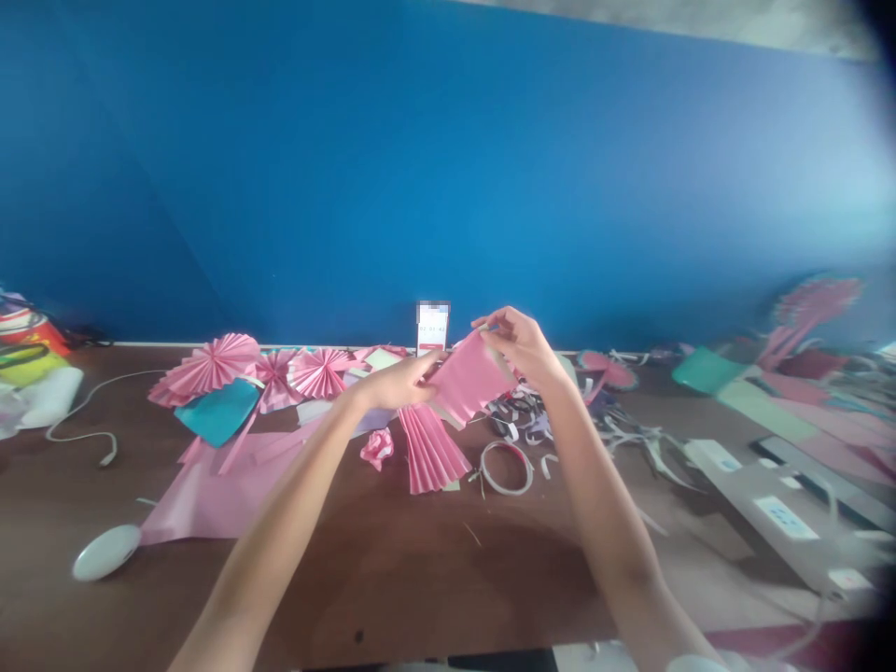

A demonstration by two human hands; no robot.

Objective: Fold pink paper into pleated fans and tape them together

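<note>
A piece of pink paper (470, 378) with fold lines along its lower edge is held up over the table between both hands. My right hand (519, 343) pinches its upper right corner. At the left edge of the sheet, my left hand (402, 381) grips with the thumb and fingers closed. Just below hangs or lies a pleated pink paper strip (432, 453), spread like a fan; whether it joins the held sheet I cannot tell. A crumpled pink paper ball (378, 449) lies left of that strip, and a roll of white tape or wire (505, 469) lies right of it.
Pink paper fans (222, 362) and a teal paper piece (220, 413) lie at the left, above a large pink sheet (203, 490). A white mouse (106, 553) sits front left. A phone (432, 327) stands against the blue wall. At right are paper scraps and a power strip (752, 509).
</note>
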